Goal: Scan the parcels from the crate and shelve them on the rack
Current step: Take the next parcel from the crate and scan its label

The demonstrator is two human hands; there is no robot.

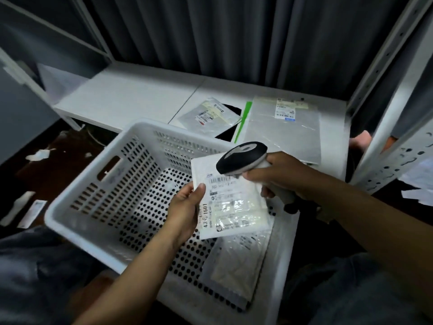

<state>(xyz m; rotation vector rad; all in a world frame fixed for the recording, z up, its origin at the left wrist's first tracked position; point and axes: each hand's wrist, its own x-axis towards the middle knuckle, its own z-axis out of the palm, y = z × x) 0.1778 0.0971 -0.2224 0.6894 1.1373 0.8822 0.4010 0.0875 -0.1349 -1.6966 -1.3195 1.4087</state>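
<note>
My left hand [185,211] grips a small white parcel [230,202] by its left edge, label side up, above the white perforated crate [98,202]. In my right hand [284,177] is a black and grey barcode scanner [241,158], held by its handle with the head over the top of the parcel's label. One more clear-wrapped parcel [236,266] lies flat in the crate's near right corner. On the low white rack shelf [131,95] behind the crate lie a small grey parcel [209,114] and a large grey parcel [284,127].
White rack uprights [386,73] stand at the right, and another rack frame [54,29] at the left. Dark curtains hang behind the shelf. Paper scraps [38,154] litter the dark floor at the left. My knees are at the bottom of the view.
</note>
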